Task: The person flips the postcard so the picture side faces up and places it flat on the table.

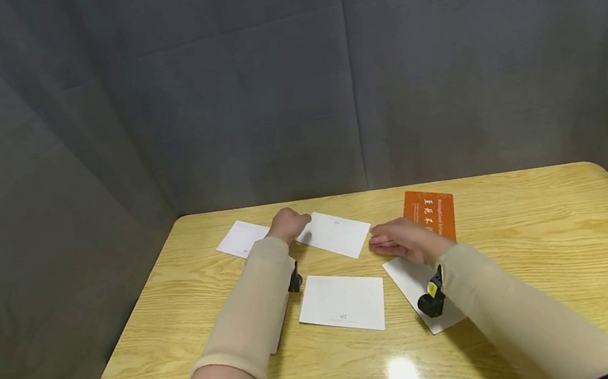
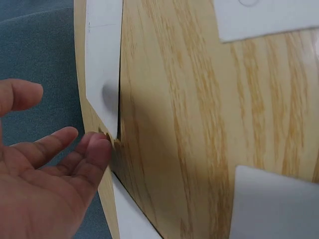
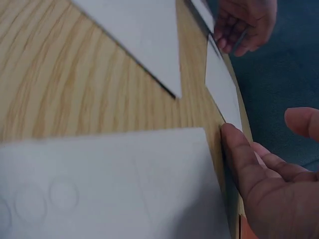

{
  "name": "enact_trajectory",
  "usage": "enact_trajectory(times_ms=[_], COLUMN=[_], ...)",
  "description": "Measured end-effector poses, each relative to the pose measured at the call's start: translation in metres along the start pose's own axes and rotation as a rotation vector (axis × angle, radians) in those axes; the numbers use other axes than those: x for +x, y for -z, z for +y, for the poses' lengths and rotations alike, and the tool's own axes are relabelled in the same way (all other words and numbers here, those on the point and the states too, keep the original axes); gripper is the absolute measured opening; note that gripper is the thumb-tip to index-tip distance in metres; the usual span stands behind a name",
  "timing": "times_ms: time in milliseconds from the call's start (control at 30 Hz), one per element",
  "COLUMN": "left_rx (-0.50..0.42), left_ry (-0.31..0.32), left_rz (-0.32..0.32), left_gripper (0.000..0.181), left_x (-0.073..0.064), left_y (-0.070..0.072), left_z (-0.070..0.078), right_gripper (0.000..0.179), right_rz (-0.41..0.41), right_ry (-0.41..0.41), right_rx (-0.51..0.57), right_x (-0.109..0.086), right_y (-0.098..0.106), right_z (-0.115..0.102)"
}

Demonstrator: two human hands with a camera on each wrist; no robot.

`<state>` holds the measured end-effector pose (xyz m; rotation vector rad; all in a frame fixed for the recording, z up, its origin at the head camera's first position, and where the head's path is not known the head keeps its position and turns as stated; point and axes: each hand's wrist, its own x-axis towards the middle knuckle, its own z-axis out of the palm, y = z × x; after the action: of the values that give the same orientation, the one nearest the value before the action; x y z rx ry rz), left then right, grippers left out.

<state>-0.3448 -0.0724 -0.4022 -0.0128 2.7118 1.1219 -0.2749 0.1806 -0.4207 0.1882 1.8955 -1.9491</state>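
Observation:
A white card [image 1: 336,234] lies flat at the back middle of the table, between my two hands. My left hand [image 1: 288,224] is at its left end; in the left wrist view the fingertips [image 2: 99,149] are by the card's corner and the thumb stands well apart. At the right end is my right hand [image 1: 402,239], its fingers fairly straight. The right wrist view shows a fingertip [image 3: 232,134] at that card's edge, with the thumb raised away. An orange-red card [image 1: 437,210] with white characters lies beyond the right hand, partly hidden by it.
Another white card [image 1: 239,238] lies at the back left. Nearer are a middle white card [image 1: 342,303], a right one [image 1: 419,289] under the right wrist, and a left one [image 1: 280,336] mostly hidden by the left arm. A grey curtain [image 1: 250,108] hangs behind the wooden table [image 1: 540,237].

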Motion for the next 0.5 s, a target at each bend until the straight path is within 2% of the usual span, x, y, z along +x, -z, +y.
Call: enact_trajectory(times_ms=[67, 267, 367, 500], left_rx=[0.002, 0.006, -0.016, -0.03], left_ry=[-0.002, 0.019, 0.033, 0.064], left_rz=[-0.012, -0.021, -0.021, -0.016], left_gripper=[0.035, 0.035, 0.029, 0.048], left_x=[-0.002, 0.001, 0.001, -0.002], left_y=[0.0, -0.007, -0.01, -0.009], left_z=[0.001, 0.003, 0.005, 0.005], right_gripper=[0.041, 0.048, 0.043, 0.038], right_rz=[-0.002, -0.009, -0.012, -0.005], right_ry=[-0.006, -0.029, -0.038, -0.04], right_rx=[0.041, 0.173, 0.23, 0.261], right_x=[0.0, -0.002, -0.005, -0.006], right_y=[-0.002, -0.009, -0.012, -0.013], right_z=[0.0, -0.002, -0.004, -0.004])
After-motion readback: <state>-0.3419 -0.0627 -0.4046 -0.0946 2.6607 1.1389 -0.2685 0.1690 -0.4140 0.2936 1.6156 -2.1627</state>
